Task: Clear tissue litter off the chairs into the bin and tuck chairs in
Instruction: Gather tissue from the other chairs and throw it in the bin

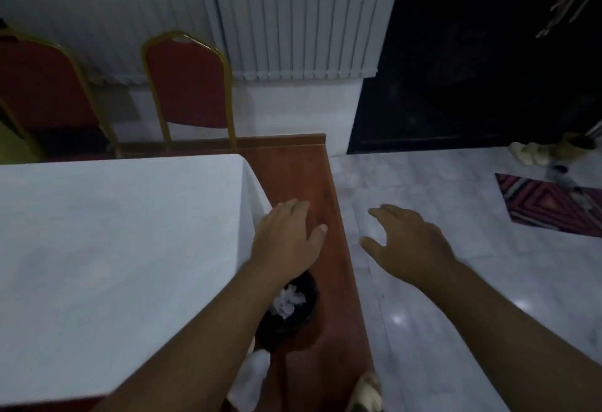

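Observation:
A small black bin (306,310) stands on the reddish-brown floor strip beside the table, with crumpled white tissue (288,301) inside it. My left hand (286,239) hovers just above and beyond the bin, fingers spread, holding nothing. My right hand (407,242) is out over the pale marble floor, open and empty too. Two red chairs with gold frames stand at the table's far side: one chair (189,82) near the table's corner, the other chair (42,85) at the far left. Their seats are hidden behind the table.
A table under a white cloth (114,248) fills the left. Another white scrap (257,366) lies on the floor below the bin. A patterned red mat (550,203) and slippers (534,152) lie at the right. Vertical blinds (293,20) hang behind.

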`<act>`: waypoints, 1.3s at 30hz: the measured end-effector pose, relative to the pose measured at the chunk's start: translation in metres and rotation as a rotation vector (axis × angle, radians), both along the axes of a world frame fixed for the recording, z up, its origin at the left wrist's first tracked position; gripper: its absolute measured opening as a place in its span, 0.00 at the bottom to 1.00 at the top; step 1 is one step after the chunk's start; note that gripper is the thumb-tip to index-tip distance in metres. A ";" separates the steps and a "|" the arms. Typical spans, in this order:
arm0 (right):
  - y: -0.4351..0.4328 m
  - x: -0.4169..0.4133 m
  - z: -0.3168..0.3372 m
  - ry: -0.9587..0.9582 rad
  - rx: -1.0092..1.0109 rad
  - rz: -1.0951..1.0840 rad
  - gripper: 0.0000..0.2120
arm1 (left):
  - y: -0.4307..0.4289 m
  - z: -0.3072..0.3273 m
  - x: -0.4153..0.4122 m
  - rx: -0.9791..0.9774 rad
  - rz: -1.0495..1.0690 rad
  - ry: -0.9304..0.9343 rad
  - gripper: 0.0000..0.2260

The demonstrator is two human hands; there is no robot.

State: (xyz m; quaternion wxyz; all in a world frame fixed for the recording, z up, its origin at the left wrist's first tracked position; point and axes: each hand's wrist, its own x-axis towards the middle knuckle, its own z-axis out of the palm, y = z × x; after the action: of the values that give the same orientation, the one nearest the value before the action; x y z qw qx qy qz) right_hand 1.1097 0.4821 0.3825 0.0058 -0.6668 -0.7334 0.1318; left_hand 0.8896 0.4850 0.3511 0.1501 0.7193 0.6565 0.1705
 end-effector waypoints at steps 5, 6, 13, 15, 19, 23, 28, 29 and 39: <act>0.119 0.013 0.001 0.032 0.035 0.162 0.28 | 0.088 -0.004 0.012 -0.004 0.149 -0.006 0.27; 0.141 0.012 0.002 0.031 0.024 0.189 0.30 | 0.101 -0.004 0.014 -0.011 0.189 -0.014 0.28; 0.289 -0.035 0.006 0.019 -0.006 0.446 0.34 | 0.194 -0.007 -0.010 -0.040 0.477 -0.014 0.29; 0.332 -0.059 0.001 0.017 -0.006 0.522 0.33 | 0.226 -0.012 -0.028 -0.041 0.559 -0.034 0.27; 0.418 -0.116 -0.008 -0.013 -0.015 0.672 0.33 | 0.294 -0.025 -0.074 -0.015 0.685 -0.104 0.22; 0.495 -0.179 0.000 -0.036 -0.032 0.786 0.33 | 0.355 -0.027 -0.123 -0.039 0.764 -0.152 0.25; 0.579 -0.264 0.005 -0.015 -0.043 0.938 0.32 | 0.417 -0.021 -0.188 -0.022 0.910 -0.132 0.26; 0.593 -0.281 0.003 -0.009 -0.054 0.968 0.31 | 0.427 -0.023 -0.199 -0.031 0.945 -0.123 0.27; 0.708 -0.473 -0.035 -0.030 -0.143 1.362 0.31 | 0.499 -0.056 -0.306 -0.194 1.337 -0.148 0.28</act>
State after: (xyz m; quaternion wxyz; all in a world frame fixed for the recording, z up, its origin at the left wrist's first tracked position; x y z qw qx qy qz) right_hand 0.6367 1.1906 0.3479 -0.1327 -0.0572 -0.9788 0.1451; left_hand 0.5836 0.9835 0.2948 0.1207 0.1285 0.9603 0.2160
